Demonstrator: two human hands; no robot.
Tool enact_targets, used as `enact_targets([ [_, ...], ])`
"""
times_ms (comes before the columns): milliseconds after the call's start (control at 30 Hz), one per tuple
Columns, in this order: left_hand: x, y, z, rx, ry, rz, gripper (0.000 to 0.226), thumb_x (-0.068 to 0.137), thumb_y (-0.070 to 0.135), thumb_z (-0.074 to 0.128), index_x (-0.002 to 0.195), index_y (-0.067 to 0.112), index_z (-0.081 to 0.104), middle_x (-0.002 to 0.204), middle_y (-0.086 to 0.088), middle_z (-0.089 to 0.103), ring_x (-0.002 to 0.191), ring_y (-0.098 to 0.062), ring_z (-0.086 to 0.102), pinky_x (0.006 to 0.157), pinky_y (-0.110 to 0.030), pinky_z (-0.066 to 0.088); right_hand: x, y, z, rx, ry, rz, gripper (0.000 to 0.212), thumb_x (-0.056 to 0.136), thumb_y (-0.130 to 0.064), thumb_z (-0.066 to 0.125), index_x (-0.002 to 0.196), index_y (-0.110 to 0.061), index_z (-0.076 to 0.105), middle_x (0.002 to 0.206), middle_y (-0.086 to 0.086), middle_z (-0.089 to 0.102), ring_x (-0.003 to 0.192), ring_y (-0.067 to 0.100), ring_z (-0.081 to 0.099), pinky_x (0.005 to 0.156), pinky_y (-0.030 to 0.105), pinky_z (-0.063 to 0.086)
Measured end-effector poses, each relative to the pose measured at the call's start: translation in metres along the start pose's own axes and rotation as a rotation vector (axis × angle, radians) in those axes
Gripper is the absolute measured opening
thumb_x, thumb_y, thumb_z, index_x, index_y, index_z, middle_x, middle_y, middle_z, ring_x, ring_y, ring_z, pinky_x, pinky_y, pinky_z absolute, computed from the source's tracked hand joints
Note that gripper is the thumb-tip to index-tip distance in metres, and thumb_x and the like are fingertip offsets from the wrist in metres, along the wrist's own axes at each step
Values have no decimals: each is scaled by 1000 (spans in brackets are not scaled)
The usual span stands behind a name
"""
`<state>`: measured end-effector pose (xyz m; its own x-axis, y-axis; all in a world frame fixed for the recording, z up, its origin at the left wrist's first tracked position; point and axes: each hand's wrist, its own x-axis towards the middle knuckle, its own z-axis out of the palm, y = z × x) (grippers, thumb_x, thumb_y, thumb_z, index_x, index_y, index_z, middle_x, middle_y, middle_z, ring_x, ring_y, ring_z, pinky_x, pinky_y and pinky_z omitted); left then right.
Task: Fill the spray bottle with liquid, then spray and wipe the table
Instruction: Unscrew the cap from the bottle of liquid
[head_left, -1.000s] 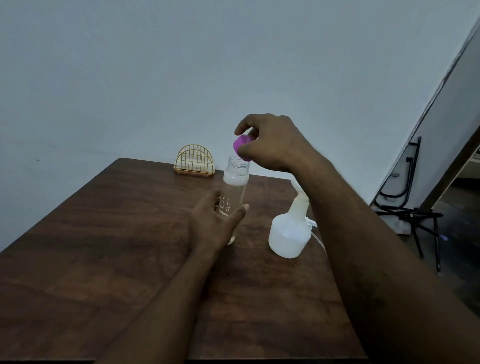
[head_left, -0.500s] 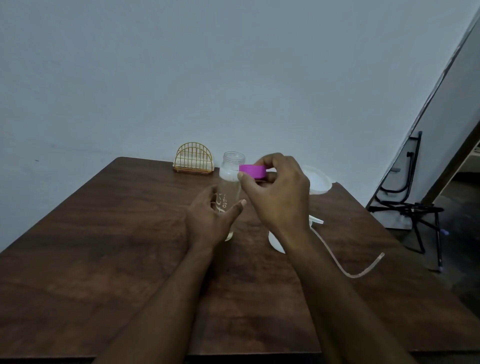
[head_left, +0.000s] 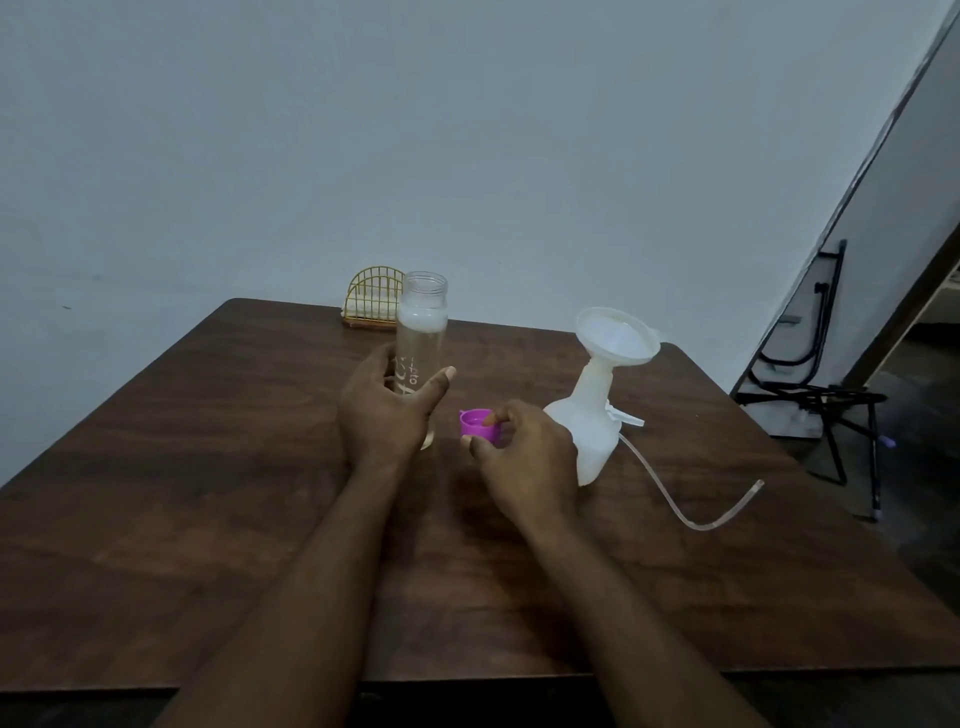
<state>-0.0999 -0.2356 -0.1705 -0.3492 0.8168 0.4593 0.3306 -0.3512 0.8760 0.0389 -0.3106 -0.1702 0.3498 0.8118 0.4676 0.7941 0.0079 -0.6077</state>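
Note:
A tall clear bottle (head_left: 422, 332) with liquid stands upright and uncapped on the brown table (head_left: 208, 493). My left hand (head_left: 387, 410) grips its lower half. My right hand (head_left: 524, 457) pinches the purple cap (head_left: 477, 423), held upside down low over the table just right of the bottle. The white spray bottle (head_left: 589, 421) stands to the right with a white funnel (head_left: 618, 335) in its neck. Its spray head (head_left: 626, 417) with a long clear tube (head_left: 685, 512) lies on the table beside it.
A gold wire napkin holder (head_left: 371, 299) with white napkins sits at the table's far edge by the wall. A black metal folding stand (head_left: 815, 395) is on the floor to the right.
My right hand took the purple cap off the bottle's mouth and brought it down to the table beside the bottle. My left hand kept its hold.

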Motion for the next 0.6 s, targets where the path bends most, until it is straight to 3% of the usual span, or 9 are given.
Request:
enact_targets([
  [200, 1, -1, 1, -1, -3, 11, 49, 70, 61, 87, 109, 36, 70, 95, 17, 73, 80, 7, 64, 64, -17, 47, 5, 5, 16, -72, -119, 51, 28, 79, -38, 89, 90, -33, 64, 98, -8, 74, 80, 6, 60, 59, 13, 37],
  [367, 1, -3, 2, 8, 9, 27, 58, 70, 65, 85, 116, 32, 71, 102, 15, 73, 86, 0, 67, 71, -25, 55, 4, 9, 23, -110, -181, 69, 37, 81, -36, 88, 111, -30, 68, 113, -3, 76, 94, 13, 68, 71, 19, 46],
  [433, 1, -2, 1, 2, 5, 27, 57, 70, 64, 85, 115, 33, 70, 100, 16, 72, 85, 4, 65, 70, -23, 54, 3, 8, 19, -93, -187, 57, 38, 82, -39, 86, 113, -29, 67, 111, -5, 75, 91, 11, 66, 70, 19, 44],
  [600, -3, 2, 1, 29, 5, 94, 62, 71, 66, 84, 121, 32, 69, 103, 18, 70, 84, 7, 63, 69, -14, 48, -7, 12, -4, 39, 22, -21, 18, 86, -35, 82, 99, -26, 73, 97, -13, 75, 81, -1, 60, 66, 6, 37],
])
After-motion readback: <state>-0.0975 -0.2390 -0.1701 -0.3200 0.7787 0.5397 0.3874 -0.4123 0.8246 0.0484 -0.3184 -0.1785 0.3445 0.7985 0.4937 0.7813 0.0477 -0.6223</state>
